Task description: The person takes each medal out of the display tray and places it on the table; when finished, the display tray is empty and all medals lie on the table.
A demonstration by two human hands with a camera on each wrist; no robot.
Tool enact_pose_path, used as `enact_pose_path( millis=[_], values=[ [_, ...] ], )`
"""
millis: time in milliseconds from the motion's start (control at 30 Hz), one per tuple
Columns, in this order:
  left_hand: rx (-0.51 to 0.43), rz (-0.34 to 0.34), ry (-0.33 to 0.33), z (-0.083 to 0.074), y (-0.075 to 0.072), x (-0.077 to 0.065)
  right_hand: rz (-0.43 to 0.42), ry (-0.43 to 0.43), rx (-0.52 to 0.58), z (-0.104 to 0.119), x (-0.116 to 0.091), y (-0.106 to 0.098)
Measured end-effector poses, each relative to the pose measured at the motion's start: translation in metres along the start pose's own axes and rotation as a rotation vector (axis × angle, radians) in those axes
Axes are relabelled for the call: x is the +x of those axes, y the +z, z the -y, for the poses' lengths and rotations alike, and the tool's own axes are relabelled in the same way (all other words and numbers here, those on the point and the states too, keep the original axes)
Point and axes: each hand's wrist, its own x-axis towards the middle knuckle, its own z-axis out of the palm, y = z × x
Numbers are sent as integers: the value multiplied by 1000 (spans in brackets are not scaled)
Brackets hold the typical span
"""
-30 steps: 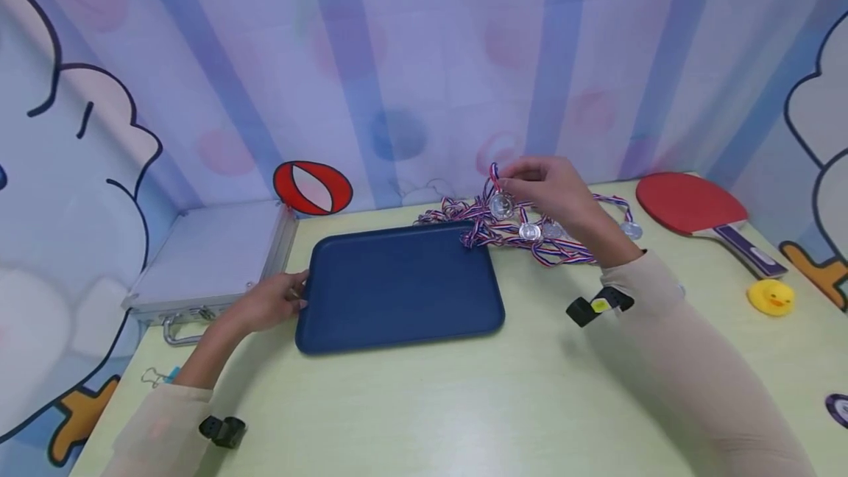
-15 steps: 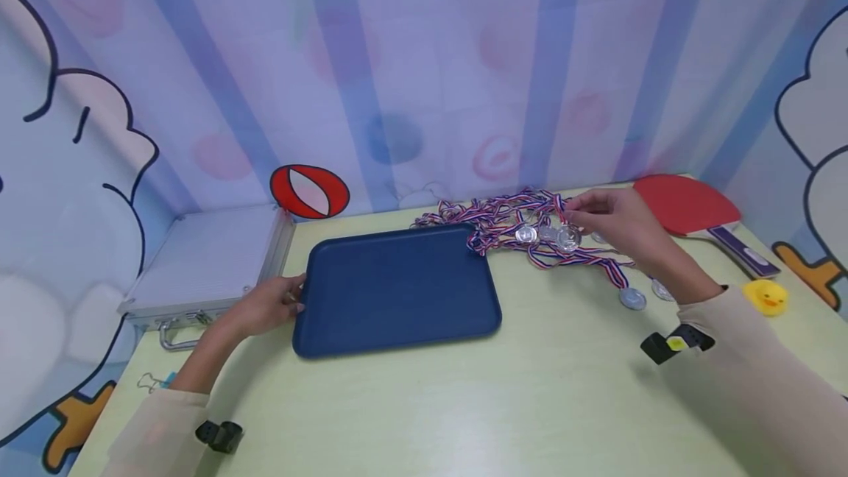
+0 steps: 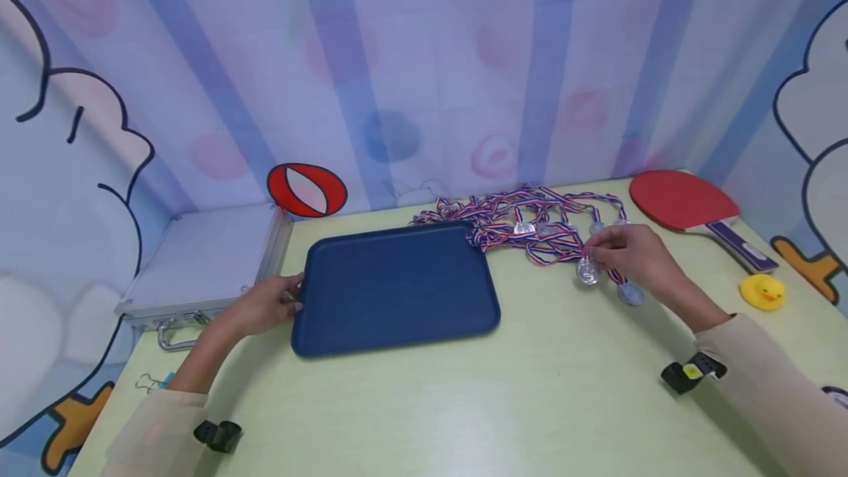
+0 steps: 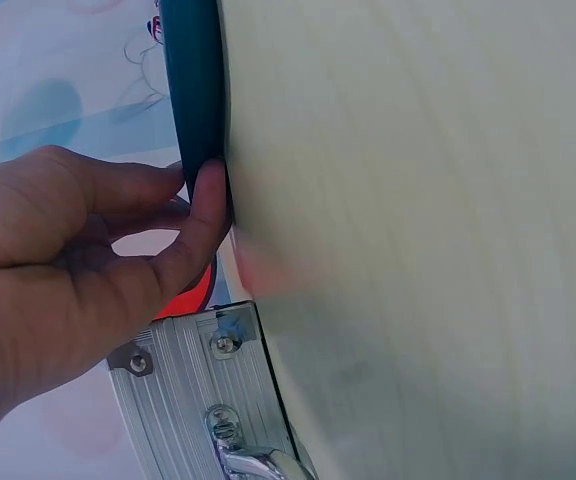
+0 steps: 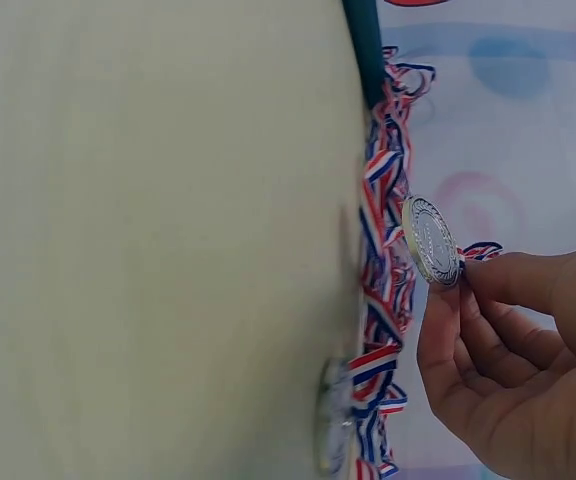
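Observation:
A dark blue tray (image 3: 397, 293) lies on the table, and my left hand (image 3: 265, 305) pinches its left rim between thumb and fingers; the left wrist view shows the fingertips (image 4: 206, 195) on that rim. My right hand (image 3: 632, 256) pinches a silver medal (image 3: 587, 271) where its striped ribbon meets it. In the right wrist view this medal (image 5: 431, 241) hangs above the table. The red, white and blue ribbons (image 3: 503, 216) lie tangled behind and to the right of the tray, partly over its back right corner. Another medal (image 3: 631, 294) lies below my right hand.
A silver case (image 3: 205, 256) stands at the back left, with a binder clip (image 3: 155, 381) in front of it. A red table tennis paddle (image 3: 682, 201) and a yellow rubber duck (image 3: 762, 292) lie at the right. A patterned curtain (image 3: 424, 79) borders the back.
My right hand has carried the medal from behind the tray's back right corner to the right and toward me, then lowered it. The left hand stays at the tray's rim.

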Motion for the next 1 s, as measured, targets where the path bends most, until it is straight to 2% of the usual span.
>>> enact_pose_path(
  millis=[300, 500, 767, 1000],
  values=[
    [-6, 3, -20, 1, -1, 0, 21, -11, -64, -9, -1, 7],
    [2, 1, -14, 2, -1, 1, 20, -29, -101, -9, 0, 8],
    [-20, 6, -32, 3, 0, 2, 34, -11, -138, -7, 0, 11],
    [18, 1, -11, 3, 0, 2, -8, -92, -230, 1, -4, 8]
  ],
)
